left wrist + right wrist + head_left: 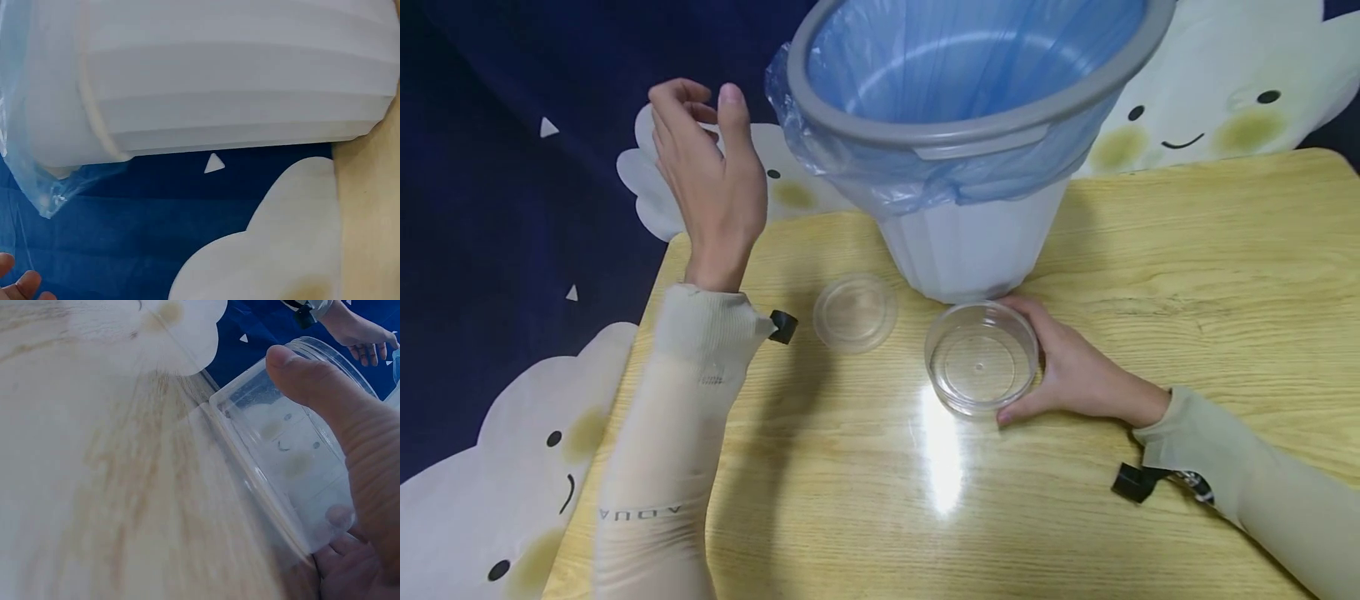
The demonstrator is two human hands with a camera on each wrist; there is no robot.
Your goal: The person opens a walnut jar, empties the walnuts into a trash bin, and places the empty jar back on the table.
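Note:
My right hand (1067,375) grips a clear round plastic container (981,358) from its right side, thumb at the near side and fingers round the far side. In the right wrist view the thumb (312,384) lies along the clear wall, and the container stands on the wooden surface. Raised at the upper left, my left hand (711,175) holds nothing, its fingers loosely bent and thumb up. Only a few of its fingertips (28,284) show in the left wrist view. A clear round lid (855,313) lies flat on the table between the hands.
A white bin (977,242) with a grey rim (925,133) and blue bag liner (940,62) stands at the back of the wooden table (1000,517), just behind the container. Dark blue cloth with white smiling clouds (467,500) lies beyond the table edges.

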